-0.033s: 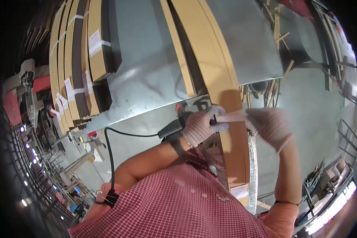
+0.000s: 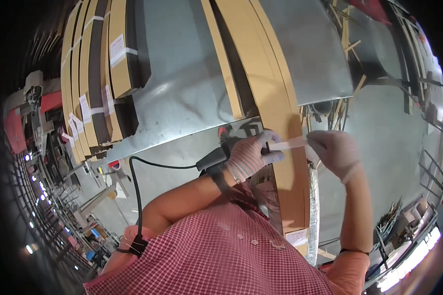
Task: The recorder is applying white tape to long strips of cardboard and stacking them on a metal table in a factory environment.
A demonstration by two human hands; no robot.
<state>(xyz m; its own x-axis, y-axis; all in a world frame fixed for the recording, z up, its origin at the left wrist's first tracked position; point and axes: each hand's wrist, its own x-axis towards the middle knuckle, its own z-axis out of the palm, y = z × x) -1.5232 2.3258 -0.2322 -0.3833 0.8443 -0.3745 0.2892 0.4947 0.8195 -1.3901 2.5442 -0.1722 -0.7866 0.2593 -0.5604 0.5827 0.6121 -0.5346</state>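
A long tan flat strip [image 2: 270,83] runs from the far side of the metal table past its near edge toward my body. Across it lies a narrow white band [image 2: 289,144]. My left hand [image 2: 253,156], in a striped glove with wrist strap, pinches the band's left end at the strip's left edge; a small dark piece shows between its fingers. To the right of the strip, my right hand [image 2: 337,153], also gloved, is closed on the band's other end, its fingers partly blurred. A paper label [image 2: 296,237] sits on the strip's near end.
Banded bundles of tan and dark strips [image 2: 91,73] lie on the left of the metal table [image 2: 177,73]. Beside the long strip is a thinner one [image 2: 224,64]. A black cable [image 2: 138,196] runs along my left arm. Loose offcuts [image 2: 344,44] stand at the right.
My right hand has shifted slightly up and turned a little, with the white band still held between both hands. My left hand stays in place.
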